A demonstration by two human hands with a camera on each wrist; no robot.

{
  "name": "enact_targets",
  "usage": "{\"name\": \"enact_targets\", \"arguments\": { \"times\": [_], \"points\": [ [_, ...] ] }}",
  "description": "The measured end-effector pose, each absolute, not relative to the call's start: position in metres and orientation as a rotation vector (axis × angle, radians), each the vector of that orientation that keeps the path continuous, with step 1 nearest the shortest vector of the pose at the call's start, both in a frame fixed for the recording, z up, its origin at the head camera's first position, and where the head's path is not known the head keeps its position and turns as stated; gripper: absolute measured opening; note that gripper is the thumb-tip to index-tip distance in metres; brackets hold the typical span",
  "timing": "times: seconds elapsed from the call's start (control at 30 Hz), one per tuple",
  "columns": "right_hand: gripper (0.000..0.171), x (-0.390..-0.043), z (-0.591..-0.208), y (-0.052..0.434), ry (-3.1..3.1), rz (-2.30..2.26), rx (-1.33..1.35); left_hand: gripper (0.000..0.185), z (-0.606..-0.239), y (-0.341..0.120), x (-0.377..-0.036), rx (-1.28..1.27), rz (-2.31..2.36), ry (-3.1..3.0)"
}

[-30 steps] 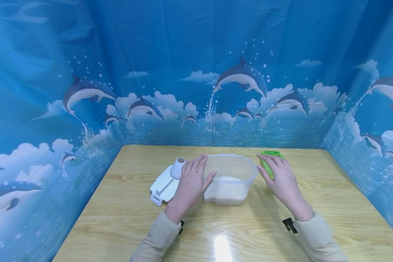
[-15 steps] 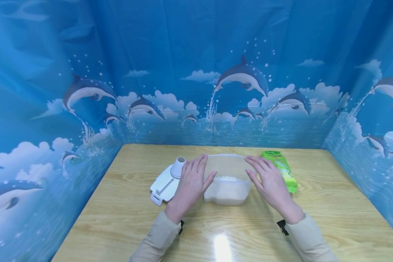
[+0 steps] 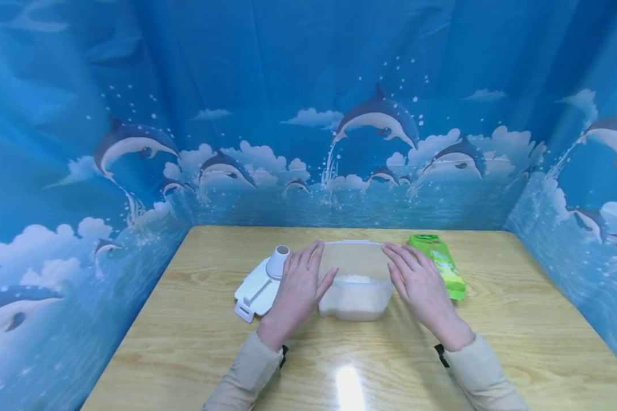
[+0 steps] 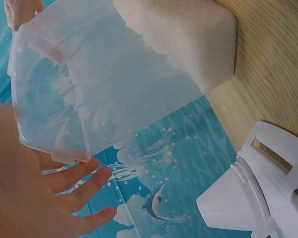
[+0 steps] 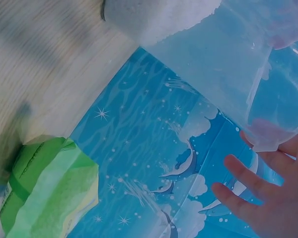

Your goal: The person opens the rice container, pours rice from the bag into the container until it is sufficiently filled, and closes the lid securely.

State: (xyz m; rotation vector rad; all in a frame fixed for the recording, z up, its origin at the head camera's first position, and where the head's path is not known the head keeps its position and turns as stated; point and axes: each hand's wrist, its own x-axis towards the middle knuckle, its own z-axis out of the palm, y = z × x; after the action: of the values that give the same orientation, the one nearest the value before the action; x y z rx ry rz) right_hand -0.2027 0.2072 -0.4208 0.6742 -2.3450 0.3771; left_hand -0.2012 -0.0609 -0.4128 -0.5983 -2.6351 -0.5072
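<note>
1. Left hand (image 3: 298, 291): fingers straight and together, flat against the left wall of the container; nothing gripped. Palm seen just beside the rim in the left wrist view (image 4: 25, 198).
2. Right hand (image 3: 416, 285): fingers spread and straight, at the right wall of the container; touching or just off it, cannot tell. Nothing held.
3. Clear plastic container (image 3: 357, 285): between the two sets of fingers, standing upright on the table, lidless. Judged bracketed on both sides to steady or lift it.
4. White grains (image 3: 357, 299): a low layer in the container bottom, below fingertip level; likely rice.
5. White lid with spout (image 3: 262, 285): flat on the table, just outside the left fingers, spout up; judged set aside, the container being open.
6. Green packet (image 3: 439, 265): lying flat just beyond the right fingers, apart from the container.
7. Table (image 3: 519, 331): pale wood grain, glossy, one bright reflection near the sleeves.
8. Backdrop (image 3: 308, 114): blue sheet printed with dolphins and clouds, enclosing three sides beyond the fingertips.
</note>
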Motion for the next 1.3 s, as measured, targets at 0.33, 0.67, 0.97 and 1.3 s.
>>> {"name": "enact_targets", "arguments": {
  "times": [0.33, 0.67, 0.97, 1.3],
  "points": [
    [0.040, -0.203, -0.419, 0.207, -2.341, 0.391, 0.676, 0.066, -0.412, -0.062, -0.202, -0.615, -0.519, -2.608],
    [0.041, -0.202, -0.418, 0.208, -2.364, 0.397, 0.681, 0.088, -0.412, -0.068, -0.204, -0.657, -0.494, -2.568],
    [0.040, -0.202, -0.418, 0.207, -2.363, 0.405, 0.684, 0.055, -0.416, -0.090, -0.210, -0.656, -0.438, -2.432],
    [0.041, -0.203, -0.417, 0.207, -2.383, 0.406, 0.682, 0.032, -0.422, -0.145, -0.217, -0.525, -0.337, -2.314]
  ]
}}
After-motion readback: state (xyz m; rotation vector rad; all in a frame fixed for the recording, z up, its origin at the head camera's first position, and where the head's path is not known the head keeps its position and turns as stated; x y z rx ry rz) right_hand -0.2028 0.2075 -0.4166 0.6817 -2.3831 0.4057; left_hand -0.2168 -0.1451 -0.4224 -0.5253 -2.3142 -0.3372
